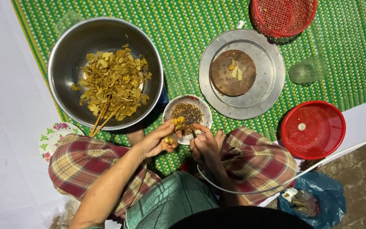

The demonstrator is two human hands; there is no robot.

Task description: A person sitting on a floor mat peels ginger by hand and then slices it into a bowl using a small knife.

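My left hand (159,140) holds small yellow pieces (178,122) at its fingertips, right over the edge of a small floral bowl (205,111) filled with dark speckled seeds and scraps. My right hand (203,143) is closed around a small dark tool (194,133) whose tip points toward the bowl; what the tool is cannot be made out. Both hands sit close together above my crossed legs in plaid trousers. A large steel bowl (64,63) to the left holds yellow-green cut pieces and two wooden chopsticks (103,115).
A round steel tray (267,80) carries a brown wooden disc (227,80) with a few pale pieces. Two red mesh baskets (314,127) (284,17), a floral plate (51,136), a clear green lump (308,70), a blue bag (318,199) and a white cable (339,154) lie around on the green mat.
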